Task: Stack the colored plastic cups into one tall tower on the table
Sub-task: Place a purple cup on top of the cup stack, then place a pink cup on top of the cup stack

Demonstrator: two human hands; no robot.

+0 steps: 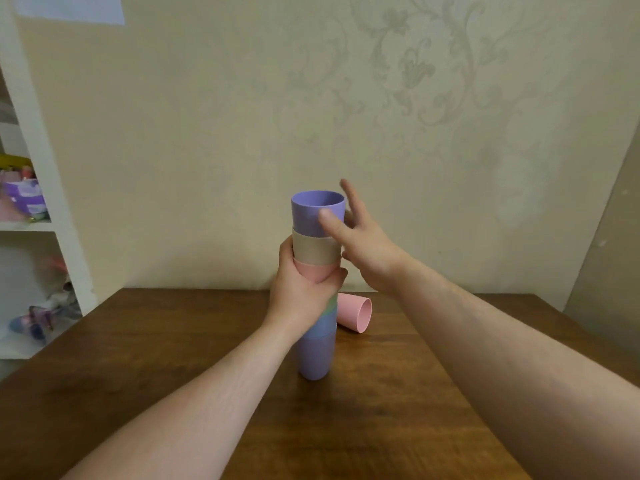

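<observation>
Cups nested mouth-up form one tall stack (317, 289) standing on the wooden tabletop (173, 341), roughly at its middle and in front of the wallpapered wall (207, 133). Order from the top: purple cup (313, 211), beige cup (315, 251), pink cup (313, 271), then a green band and a blue cup (323, 325) partly hidden by the wrist, and a lavender cup (315, 358) at the base, touching the tabletop. Left hand (301, 292) is closed around the stack at the level of the pink cup, thumb on the near side and fingers wrapped behind, so the middle section is covered. Right hand (360, 237) is open with fingers spread; its thumb tip overlaps the front wall of the purple cup just below the rim, while the remaining fingers extend upward beside and behind the cup; it is not closed around anything. One loose pink cup (355, 311) lies on its side on the tabletop just right of the stack and slightly behind it, mouth facing toward the right and near side. White shelf unit (41, 202) stands at the left edge, holding blurred colourful items.
</observation>
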